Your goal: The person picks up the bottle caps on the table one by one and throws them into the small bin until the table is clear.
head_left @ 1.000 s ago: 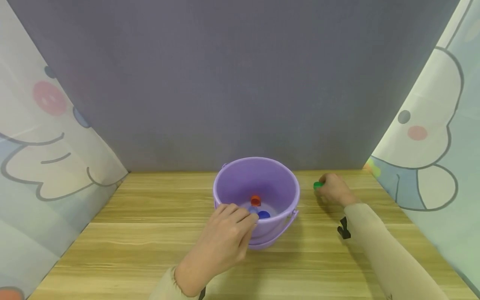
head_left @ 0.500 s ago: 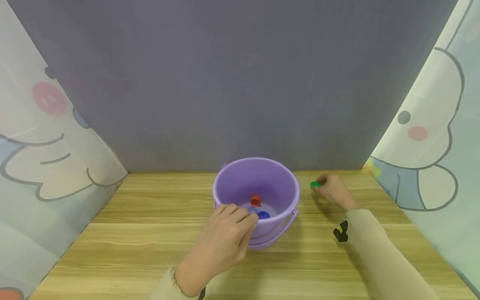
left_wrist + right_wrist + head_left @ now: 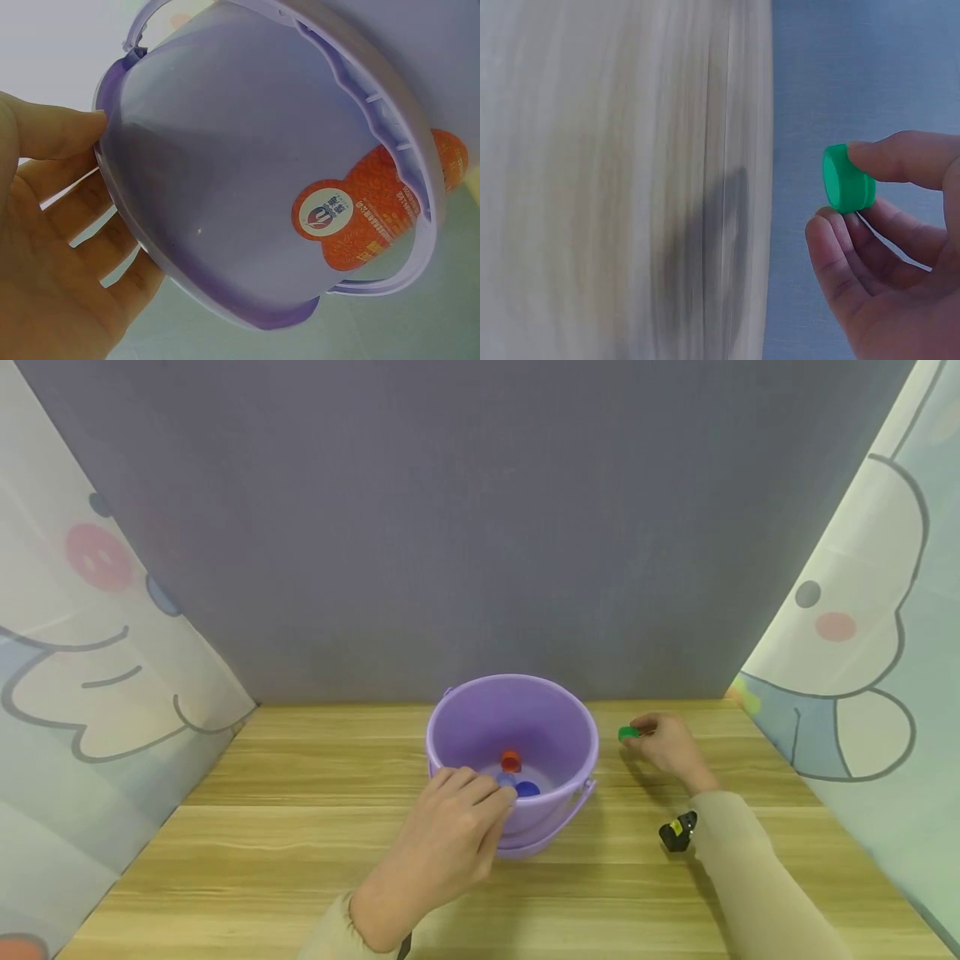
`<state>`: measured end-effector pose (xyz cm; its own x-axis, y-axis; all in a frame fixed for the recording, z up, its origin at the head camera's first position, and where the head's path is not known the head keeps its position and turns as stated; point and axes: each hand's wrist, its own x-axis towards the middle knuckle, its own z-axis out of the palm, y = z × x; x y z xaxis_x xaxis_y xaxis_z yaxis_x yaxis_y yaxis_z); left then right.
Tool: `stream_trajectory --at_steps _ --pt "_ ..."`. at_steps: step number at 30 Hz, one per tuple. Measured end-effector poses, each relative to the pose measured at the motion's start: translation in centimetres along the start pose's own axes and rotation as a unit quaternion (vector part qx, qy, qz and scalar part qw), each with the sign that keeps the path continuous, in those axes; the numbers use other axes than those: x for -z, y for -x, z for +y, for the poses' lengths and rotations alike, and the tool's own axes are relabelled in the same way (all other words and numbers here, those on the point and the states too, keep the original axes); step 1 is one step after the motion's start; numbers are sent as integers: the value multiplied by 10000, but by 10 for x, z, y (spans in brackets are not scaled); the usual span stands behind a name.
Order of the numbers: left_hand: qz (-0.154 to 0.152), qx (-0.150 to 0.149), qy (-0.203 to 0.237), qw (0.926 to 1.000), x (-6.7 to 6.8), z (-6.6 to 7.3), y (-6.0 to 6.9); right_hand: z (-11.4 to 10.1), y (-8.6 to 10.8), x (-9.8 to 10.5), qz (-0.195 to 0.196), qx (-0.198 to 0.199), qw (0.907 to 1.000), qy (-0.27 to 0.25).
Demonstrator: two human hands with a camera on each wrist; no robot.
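A purple bucket (image 3: 517, 735) stands upright on the wooden table, and my left hand (image 3: 442, 835) holds its near rim. In the left wrist view the thumb (image 3: 64, 131) lies on the bucket's outer side, with the other fingers over the rim. To the right of the bucket, my right hand (image 3: 670, 747) pinches a green bottle cap (image 3: 846, 180) between thumb and fingertips, above the table. Inside the bucket lie an orange-red cap (image 3: 511, 762) and blue round pieces (image 3: 527, 789), partly hidden by the near rim.
The bucket's purple handle (image 3: 573, 814) hangs down at its right front. A grey panel (image 3: 480, 527) rises behind the table (image 3: 300, 835). Cartoon-printed sheets line the left and right sides. An orange label (image 3: 352, 229) sits on the bucket's outside.
My right hand has shifted slightly left towards the bucket with the green cap, its wrist turning a little. The left hand and the bucket have stayed in place.
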<state>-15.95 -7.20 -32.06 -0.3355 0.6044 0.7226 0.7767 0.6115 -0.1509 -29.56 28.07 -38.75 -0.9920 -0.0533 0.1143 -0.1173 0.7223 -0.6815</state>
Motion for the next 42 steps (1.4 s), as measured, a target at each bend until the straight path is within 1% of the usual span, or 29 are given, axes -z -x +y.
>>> stream_trajectory --at_steps 4,7,11,15,21,25,32,34,36,42 --pt "14 -4 -15 10000 -1 0 0 -1 3 -2 -36 -157 9998 -106" --pt "-84 73 39 9999 -1 0 0 0 5 -5 -46 -200 9996 -206" --pt "-240 186 130 9995 0 1 1 0 7 -8 38 -134 9995 -294" --pt "-141 119 64 9998 -1 1 0 -1 9 -11 143 -55 9993 -332" --pt "-137 142 112 9997 -1 1 1 -6 11 -11 187 -43 9992 -365" --pt "4 32 49 10000 -3 1 1 -9 12 -12 222 -62 9988 -434" --pt "-156 153 148 9997 -2 1 2 -18 16 -15 316 -27 9984 -461" --pt "-159 151 139 9997 -2 1 2 -20 16 -16 371 8 9983 -460" --pt "-119 123 103 9998 -2 1 2 -22 17 -18 404 49 9978 -531" --pt "-190 166 146 9996 -1 0 2 -29 17 -22 350 53 9963 -778"
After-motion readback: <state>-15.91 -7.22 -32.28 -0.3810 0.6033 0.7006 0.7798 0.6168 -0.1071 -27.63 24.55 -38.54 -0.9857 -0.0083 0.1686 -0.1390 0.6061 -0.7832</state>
